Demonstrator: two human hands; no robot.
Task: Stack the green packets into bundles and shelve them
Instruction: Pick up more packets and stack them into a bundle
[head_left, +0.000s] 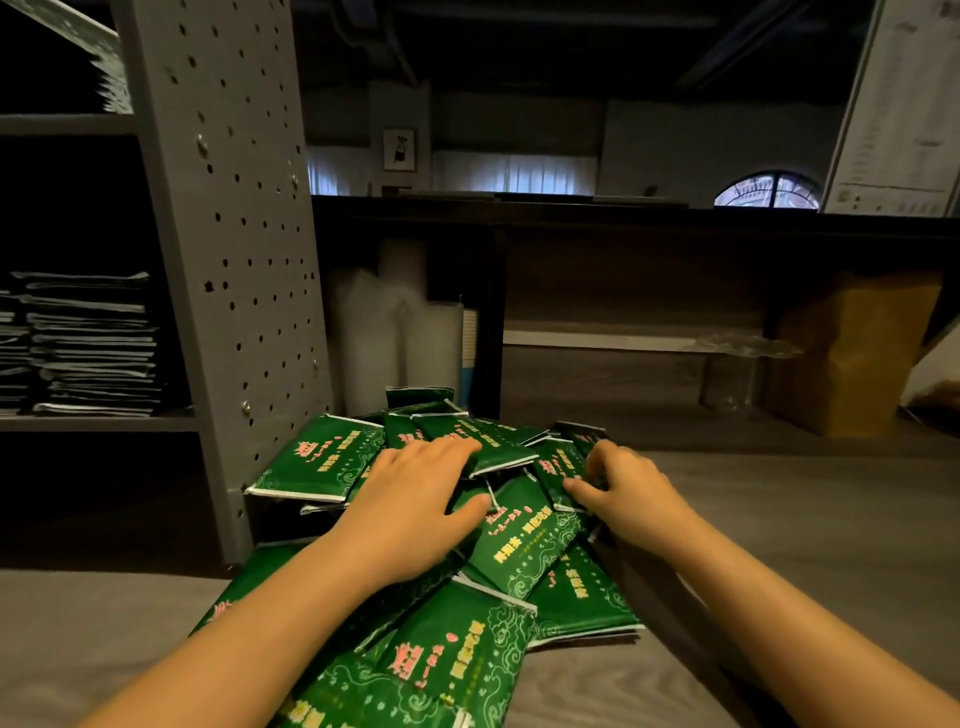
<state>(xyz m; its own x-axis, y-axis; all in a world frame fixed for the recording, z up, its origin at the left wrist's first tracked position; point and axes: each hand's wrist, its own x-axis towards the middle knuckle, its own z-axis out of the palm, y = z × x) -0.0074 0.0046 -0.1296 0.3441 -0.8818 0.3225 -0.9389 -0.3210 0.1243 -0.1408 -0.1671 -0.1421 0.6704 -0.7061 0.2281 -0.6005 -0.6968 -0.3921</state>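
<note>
A loose heap of green packets (524, 551) with pink and yellow print lies on the grey floor in front of me. My left hand (415, 504) rests flat on the middle of the heap, fingers spread over a packet (498, 447) near the top. My right hand (628, 493) is at the heap's right side, thumb and curled fingers pinching the edge of a green packet (558, 467). One packet (317, 457) sits raised at the heap's left. Stacked packets (88, 343) fill a shelf at the left.
A grey perforated shelf upright (234, 249) stands just left of the heap. Behind are white rolls (395, 338), a dark low shelf unit (623, 332) and a brown paper bag (852, 353). Grey wood floor (779, 509) stretches to the right.
</note>
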